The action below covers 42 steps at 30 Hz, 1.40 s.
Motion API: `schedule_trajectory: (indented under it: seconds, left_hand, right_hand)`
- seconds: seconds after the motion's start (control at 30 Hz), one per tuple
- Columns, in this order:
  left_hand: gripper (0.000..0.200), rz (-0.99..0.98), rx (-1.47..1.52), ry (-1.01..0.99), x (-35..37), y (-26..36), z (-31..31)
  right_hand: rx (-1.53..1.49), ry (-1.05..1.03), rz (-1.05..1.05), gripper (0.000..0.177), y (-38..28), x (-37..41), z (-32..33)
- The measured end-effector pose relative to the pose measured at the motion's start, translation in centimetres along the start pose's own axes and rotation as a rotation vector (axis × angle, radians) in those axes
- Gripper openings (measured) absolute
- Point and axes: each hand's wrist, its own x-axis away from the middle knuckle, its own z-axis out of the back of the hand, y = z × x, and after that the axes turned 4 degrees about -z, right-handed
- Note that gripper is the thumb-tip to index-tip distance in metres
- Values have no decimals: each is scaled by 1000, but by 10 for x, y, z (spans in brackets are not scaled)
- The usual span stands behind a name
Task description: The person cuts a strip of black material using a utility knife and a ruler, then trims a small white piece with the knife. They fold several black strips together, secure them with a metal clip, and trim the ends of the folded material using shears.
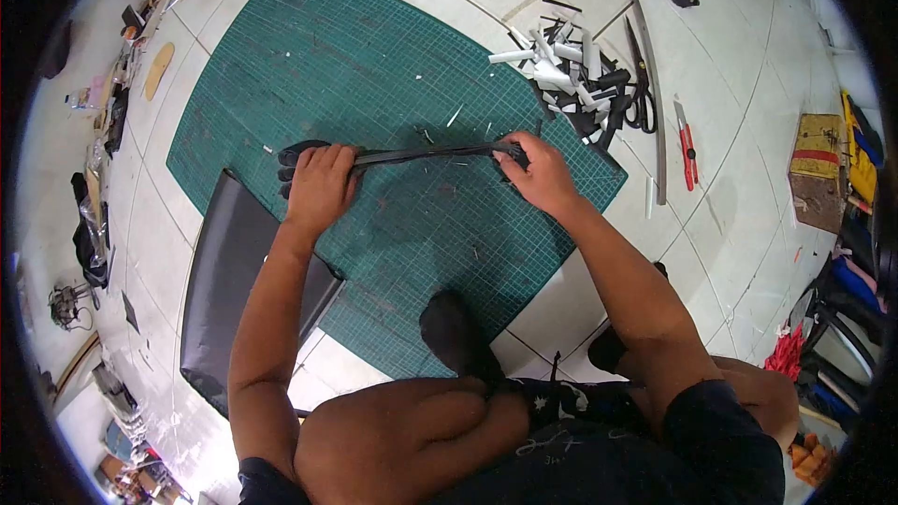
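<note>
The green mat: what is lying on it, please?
A black sheet overlaps the mat at left, scraps overlap its right edge, and a foot rests on it. The left hand and right hand hold black strips over it. Beneath sheet and scraps, it is hidden.

At the centre of the frame we see black strips (426, 155) above a green mat (337, 56) patterned with a fine, pale grid. At lower left we find a black sheet (224, 271); at upper right, black and white scraps (556, 75), black scissors (643, 82) and a red cutter (690, 165). The floor tiles (734, 84) we see are white with dark joint lines.
</note>
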Motion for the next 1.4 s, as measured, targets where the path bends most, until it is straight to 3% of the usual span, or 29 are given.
schedule_trajectory:
  seconds: [0.2,0.3,0.37,0.47,0.77,1.07,1.2,1.27,1.4]
  left_hand:
    - [25,49,14,-37,14,-8,0]
    - [23,70,7,-74,13,-10,0]
    - [21,54,-29,-44,14,-6,7]
    - [21,112,44,-153,8,5,14]
    - [21,60,122,-134,12,5,1]
    - [17,178,197,-130,11,5,11]
    - [21,262,360,-376,1,-2,47]
    - [24,274,439,-470,-5,-13,58]
    - [29,357,679,-563,-9,-11,75]
  right_hand:
    - [5,-34,-75,25,-5,-1,4]
    - [51,43,65,24,-5,-3,7]
    - [30,-15,3,26,-9,-4,19]
    - [37,-64,16,28,2,-9,24]
    - [0,-87,-28,28,8,-8,24]
    - [-6,-115,-63,31,-2,-13,35]
    - [-17,-278,-143,38,-10,-38,54]
    - [-112,-391,-112,33,-11,-55,62]
    - [-141,-503,-82,31,-35,-79,78]
